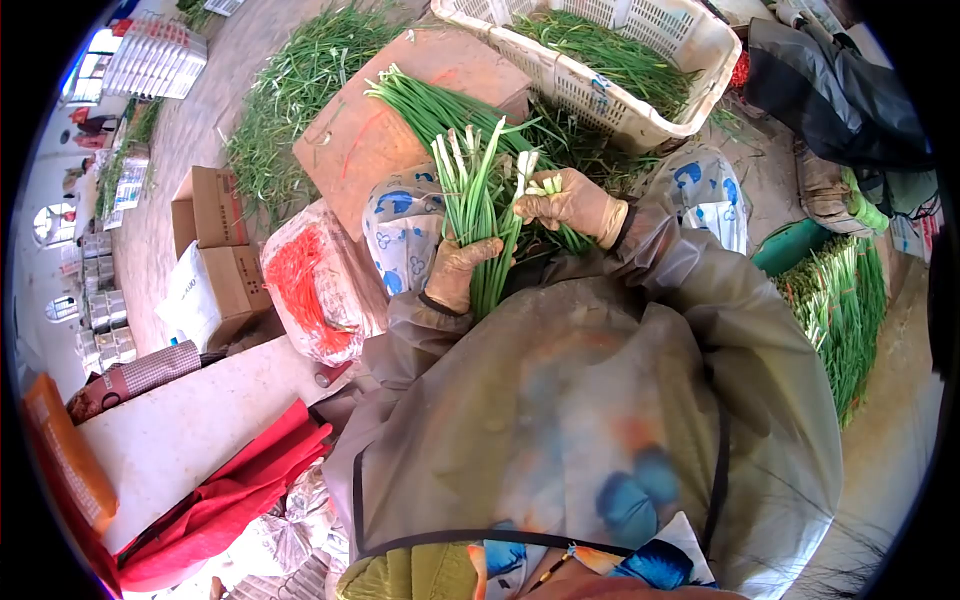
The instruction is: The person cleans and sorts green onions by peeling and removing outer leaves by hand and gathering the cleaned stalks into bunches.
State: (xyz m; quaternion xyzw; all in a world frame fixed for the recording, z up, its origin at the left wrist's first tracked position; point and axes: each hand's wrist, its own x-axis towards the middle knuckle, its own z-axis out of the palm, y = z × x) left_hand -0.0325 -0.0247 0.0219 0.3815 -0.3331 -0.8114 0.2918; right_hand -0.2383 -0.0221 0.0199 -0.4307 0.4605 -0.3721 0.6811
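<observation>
My left hand (463, 272), in a tan glove, is closed round a bunch of green chives (470, 200), their white stem ends pointing up and away from me. Close beside it, my gloved right hand (577, 207) pinches more chives, whose cut white ends stick out between thumb and fingers. Its green leaves hang below the palm. Just beyond both hands, a loose pile of chives (430, 108) lies on a brown board (345, 135).
A white plastic crate (600, 105) of greens stands at the far side. Red ties (305, 275) lie on a wrapped block at left, near a cardboard box (215, 215). Bundled chives (850, 320) stand at right. Loose greens (290, 100) cover floor at upper left.
</observation>
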